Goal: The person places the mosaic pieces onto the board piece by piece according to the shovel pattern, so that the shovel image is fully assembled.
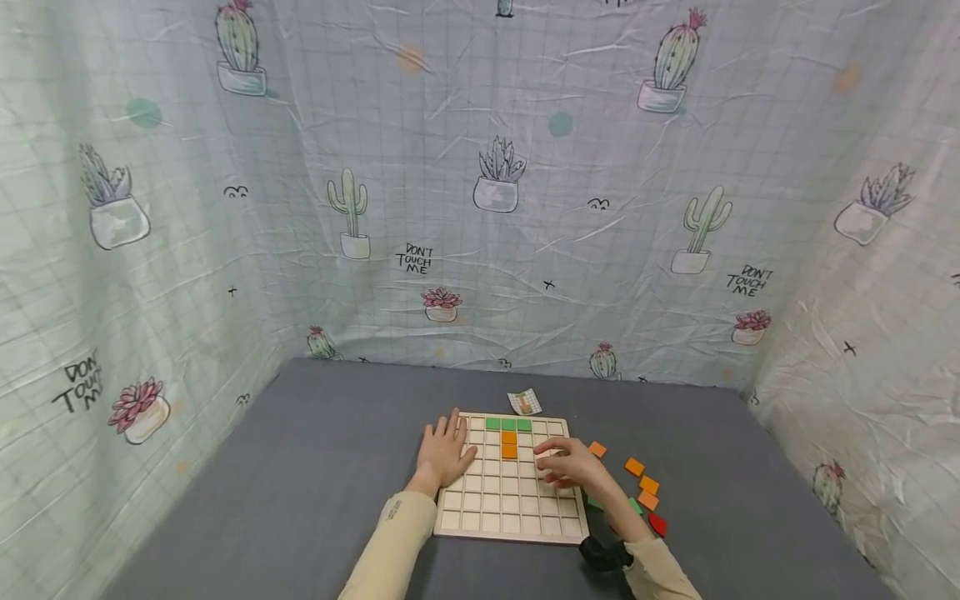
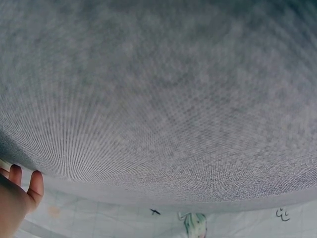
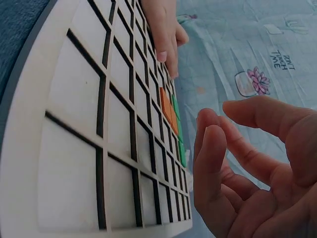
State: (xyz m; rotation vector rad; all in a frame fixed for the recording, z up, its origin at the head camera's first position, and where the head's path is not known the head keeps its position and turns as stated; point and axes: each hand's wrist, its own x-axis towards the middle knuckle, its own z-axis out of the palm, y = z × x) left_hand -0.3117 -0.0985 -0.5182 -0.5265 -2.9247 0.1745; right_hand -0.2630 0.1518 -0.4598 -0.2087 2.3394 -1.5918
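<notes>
A pale wooden grid board [image 1: 491, 504] lies on the grey table. Three green tiles [image 1: 508, 424] sit side by side in its far row, and two orange tiles [image 1: 509, 444] run down from the middle one. My left hand [image 1: 442, 454] rests on the board's left edge with its fingers spread. Over the right part of the board hovers my right hand [image 1: 568, 464]. In the right wrist view, this hand [image 3: 257, 173] has loosely bent fingers, with a gap between thumb and forefinger and nothing visible held. Only part of the left hand [image 2: 17, 198] shows in the left wrist view.
Right of the board lie several loose orange tiles [image 1: 634, 467], a red piece [image 1: 657, 524] and green pieces [image 1: 635, 506] partly hidden by the right arm. A small printed card [image 1: 524, 402] lies behind the board. Patterned curtain [image 1: 495, 275] encloses the table's back and sides.
</notes>
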